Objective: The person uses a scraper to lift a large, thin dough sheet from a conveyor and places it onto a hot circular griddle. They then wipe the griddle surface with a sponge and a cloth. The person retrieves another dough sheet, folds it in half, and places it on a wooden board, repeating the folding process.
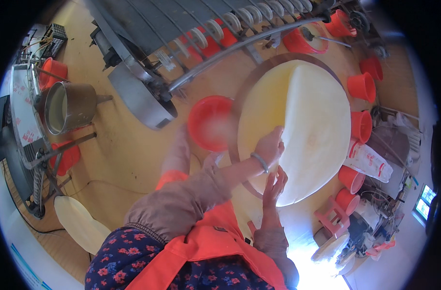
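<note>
The left hand (270,145), a bangle on its wrist, lies with fingers spread and released flat on the pale round sheet (307,130), which covers a dark round board (244,94) in mid-frame. The right hand (273,186), at six o'clock from the left, is open, its fingertips touching the sheet's near edge. A red basin (211,122) sits at nine o'clock of the sheet, and red cups (361,87) ring it from one to five o'clock.

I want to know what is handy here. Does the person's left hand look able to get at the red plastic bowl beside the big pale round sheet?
Probably yes: the left hand rests on the pale sheet, and the red bowl lies just beside it, nothing between.
</note>
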### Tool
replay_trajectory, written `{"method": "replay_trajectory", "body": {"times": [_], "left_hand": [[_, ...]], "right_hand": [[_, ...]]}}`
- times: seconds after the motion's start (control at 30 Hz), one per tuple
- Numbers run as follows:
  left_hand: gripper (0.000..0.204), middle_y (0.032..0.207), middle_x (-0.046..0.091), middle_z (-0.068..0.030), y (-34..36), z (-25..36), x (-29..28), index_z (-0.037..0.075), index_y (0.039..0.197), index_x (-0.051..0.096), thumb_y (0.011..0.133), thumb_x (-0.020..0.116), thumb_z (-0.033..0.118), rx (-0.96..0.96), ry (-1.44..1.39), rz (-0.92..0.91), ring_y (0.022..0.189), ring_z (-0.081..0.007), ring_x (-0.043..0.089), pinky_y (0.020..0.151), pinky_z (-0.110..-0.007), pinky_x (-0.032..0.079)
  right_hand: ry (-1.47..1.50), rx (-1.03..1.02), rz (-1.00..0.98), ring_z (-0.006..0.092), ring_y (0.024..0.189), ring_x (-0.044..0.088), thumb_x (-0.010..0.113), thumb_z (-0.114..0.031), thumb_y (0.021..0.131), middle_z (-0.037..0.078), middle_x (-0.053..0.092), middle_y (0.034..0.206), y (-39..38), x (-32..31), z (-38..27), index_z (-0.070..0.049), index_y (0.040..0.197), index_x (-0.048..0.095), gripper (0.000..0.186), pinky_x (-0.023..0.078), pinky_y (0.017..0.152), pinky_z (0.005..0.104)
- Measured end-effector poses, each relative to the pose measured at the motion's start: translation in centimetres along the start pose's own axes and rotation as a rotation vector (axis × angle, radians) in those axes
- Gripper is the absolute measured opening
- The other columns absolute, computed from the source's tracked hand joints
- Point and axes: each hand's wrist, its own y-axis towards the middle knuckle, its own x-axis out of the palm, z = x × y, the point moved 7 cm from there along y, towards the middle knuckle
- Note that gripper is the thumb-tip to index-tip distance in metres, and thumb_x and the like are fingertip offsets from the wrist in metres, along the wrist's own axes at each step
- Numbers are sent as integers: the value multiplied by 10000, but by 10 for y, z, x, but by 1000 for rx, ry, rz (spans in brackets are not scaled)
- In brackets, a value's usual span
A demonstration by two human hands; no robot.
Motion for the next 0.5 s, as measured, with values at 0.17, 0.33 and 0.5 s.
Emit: {"method": "replay_trajectory", "body": {"times": [0.17, 0.33, 0.5], "left_hand": [[345, 710, 562, -132, 7, -38, -20, 59, 1088, 466, 764, 576, 105, -154, -8, 70, 652, -302, 585, 605, -402, 467], [380, 854, 625, -126, 31, -127, -31, 38, 1097, 490, 737, 594, 103, -357, -92, 48, 788, -252, 627, 713, -357, 491], [384, 889, 634, -131, 44, -168, -26, 28, 1093, 504, 732, 611, 102, -455, 60, 28, 833, -238, 629, 751, -351, 492]], "right_hand": [[-255, -206, 28, 369, 1137, 411, 680, -356, 741, 194, 421, 1221, -17, 8, -24, -41, 1300, 412, 695, 348, 958, 485], [-401, -87, -212, 383, 1147, 395, 737, -279, 664, 197, 386, 1241, -21, 63, -6, -86, 1359, 352, 817, 339, 961, 489], [-426, -78, -215, 380, 1134, 403, 723, -263, 672, 190, 392, 1222, -19, 77, 5, -88, 1357, 352, 799, 341, 957, 492]]}}
